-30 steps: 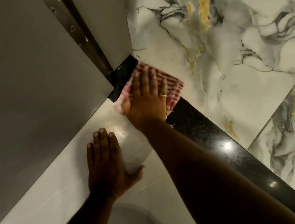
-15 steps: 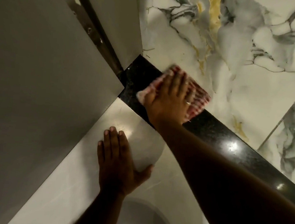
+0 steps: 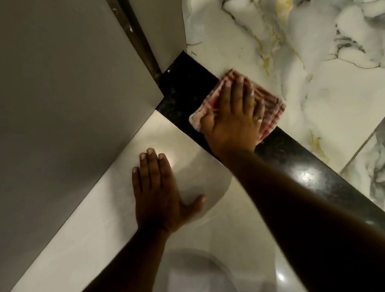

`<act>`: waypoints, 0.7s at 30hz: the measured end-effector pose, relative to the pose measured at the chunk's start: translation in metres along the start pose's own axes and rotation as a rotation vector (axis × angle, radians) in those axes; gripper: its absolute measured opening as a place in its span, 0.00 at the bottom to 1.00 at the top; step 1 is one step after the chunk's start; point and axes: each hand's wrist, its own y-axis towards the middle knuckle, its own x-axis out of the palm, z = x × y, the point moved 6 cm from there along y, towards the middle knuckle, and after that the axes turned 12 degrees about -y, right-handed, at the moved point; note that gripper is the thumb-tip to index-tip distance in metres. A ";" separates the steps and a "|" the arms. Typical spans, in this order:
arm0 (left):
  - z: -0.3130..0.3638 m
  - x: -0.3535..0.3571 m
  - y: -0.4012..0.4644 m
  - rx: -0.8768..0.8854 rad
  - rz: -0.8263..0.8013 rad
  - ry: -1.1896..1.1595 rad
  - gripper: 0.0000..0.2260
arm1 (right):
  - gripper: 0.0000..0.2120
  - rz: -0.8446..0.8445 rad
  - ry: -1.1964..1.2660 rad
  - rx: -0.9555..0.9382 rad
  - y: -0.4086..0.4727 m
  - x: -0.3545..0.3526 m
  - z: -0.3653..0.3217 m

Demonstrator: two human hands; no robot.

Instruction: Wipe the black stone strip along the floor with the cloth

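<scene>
A glossy black stone strip [image 3: 300, 168] runs diagonally from the door frame at upper middle down to the right edge. A folded red-and-white checked cloth [image 3: 270, 108] lies across it, overlapping the marble tile beyond. My right hand [image 3: 232, 119] presses flat on the cloth with fingers spread, a ring on one finger; the cloth's middle is hidden under the palm. My left hand [image 3: 160, 194] rests flat and empty on the pale floor tile [image 3: 102, 219] nearer to me.
A grey door [image 3: 53, 88] stands open at left, its metal hinge edge [image 3: 136, 30] meeting the strip's far end [image 3: 185, 83]. White marble tiles [image 3: 320, 63] with grey and gold veins lie beyond the strip. A dim round reflection shows on the pale tile at the bottom.
My right hand has slid the cloth along the black strip to the right, away from the door corner, baring the strip's far end. My left hand stays planted on the pale tile.
</scene>
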 end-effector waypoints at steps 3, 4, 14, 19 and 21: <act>-0.001 0.002 0.000 0.005 0.010 0.013 0.56 | 0.36 -0.018 -0.057 -0.259 -0.034 0.008 -0.020; -0.001 0.002 -0.001 0.006 0.021 0.019 0.56 | 0.36 -0.024 -0.096 -0.431 -0.045 0.009 -0.018; 0.010 -0.002 -0.005 0.048 0.082 0.045 0.53 | 0.37 0.008 0.038 0.432 -0.137 0.026 0.130; 0.013 -0.005 -0.009 0.008 0.063 0.072 0.51 | 0.35 0.060 -0.093 -0.426 -0.195 0.039 0.140; 0.020 -0.001 -0.015 0.002 0.069 0.068 0.49 | 0.34 0.085 -0.106 -0.372 -0.217 0.043 0.190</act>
